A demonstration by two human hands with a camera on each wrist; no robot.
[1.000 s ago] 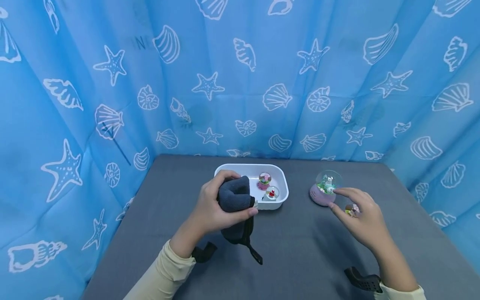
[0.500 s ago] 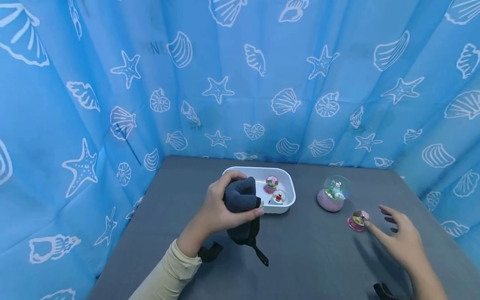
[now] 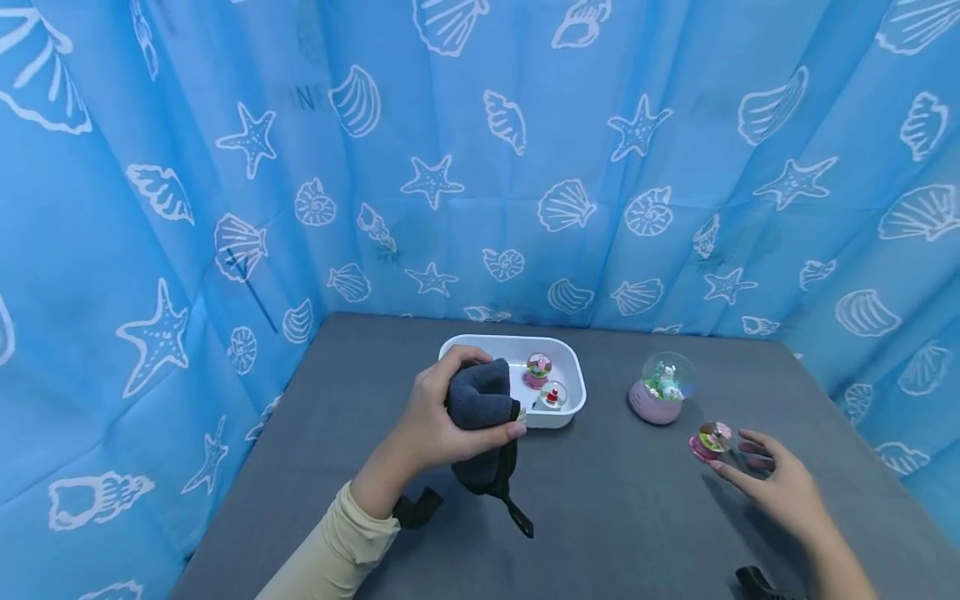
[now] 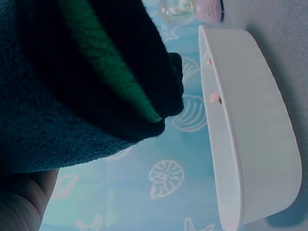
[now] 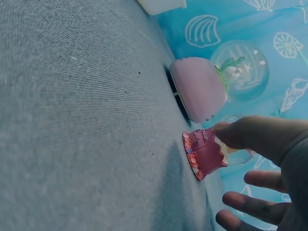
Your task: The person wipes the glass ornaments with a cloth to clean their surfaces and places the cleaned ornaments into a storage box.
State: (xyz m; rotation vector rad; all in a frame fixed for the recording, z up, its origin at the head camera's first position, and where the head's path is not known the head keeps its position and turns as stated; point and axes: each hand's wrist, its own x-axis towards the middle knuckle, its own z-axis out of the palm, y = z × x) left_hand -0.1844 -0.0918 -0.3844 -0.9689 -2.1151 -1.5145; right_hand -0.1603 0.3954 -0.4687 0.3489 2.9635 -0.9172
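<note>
In the head view my left hand (image 3: 435, 417) grips a folded dark blue fleecy item (image 3: 480, 396) with a black strap loop hanging from it. A green strip shows along this fleecy item (image 4: 106, 57) in the left wrist view. On the right, my right hand (image 3: 783, 483) reaches around a small pink-based snow globe (image 3: 710, 442) standing on the table. Its thumb (image 5: 236, 134) overlaps the globe's side in the right wrist view, while the other fingers are spread apart beyond it. A larger snow globe (image 3: 656, 402) with a lilac base stands just behind.
A white tray (image 3: 566, 417) sits at the back middle, partly behind my left hand. Inside it are a pink snow globe (image 3: 537, 372) and a clear one (image 3: 552, 395) with a red figure. The grey table (image 3: 600, 517) ends at a blue seashell curtain (image 3: 465, 208).
My right hand has left the larger snow globe, moving right and toward me to the small pink one, then closer around it. The left hand keeps its grip, and the head view has shifted slightly.
</note>
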